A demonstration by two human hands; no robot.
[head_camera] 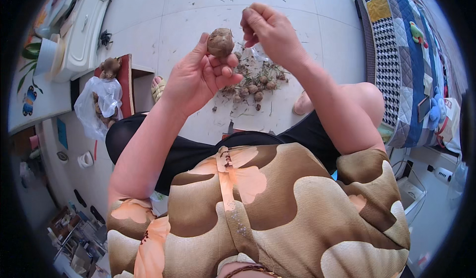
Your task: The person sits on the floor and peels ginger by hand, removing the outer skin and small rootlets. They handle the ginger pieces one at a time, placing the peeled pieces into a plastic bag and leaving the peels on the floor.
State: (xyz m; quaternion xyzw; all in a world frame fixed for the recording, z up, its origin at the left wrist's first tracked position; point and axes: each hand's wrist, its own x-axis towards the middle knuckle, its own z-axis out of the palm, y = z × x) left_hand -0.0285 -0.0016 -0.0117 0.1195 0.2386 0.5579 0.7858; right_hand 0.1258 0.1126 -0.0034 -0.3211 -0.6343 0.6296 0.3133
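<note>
My left hand point(200, 68) holds a round, brown, rough-skinned bulb or tuber point(221, 43) between thumb and fingers, raised above the floor. Just right of it, my right hand point(266, 25) is curled with its thumb against the bent forefinger. Apart from the bulb, it shows nothing in its grip. Below both hands, a pile of similar small brown bulbs point(253, 89) lies on the pale tiles among green and dry trimmings point(273, 71). Part of a clear plastic piece point(259, 54) shows behind my right wrist.
Left, a clear plastic bag point(98, 107) with brown lumps rests by a red-topped wooden stand point(127, 84). A white cabinet point(80, 28) and a potted plant point(46, 56) stand beyond. Right is a bed with a patchwork quilt point(403, 62). A sandalled foot point(158, 86) is near the stand.
</note>
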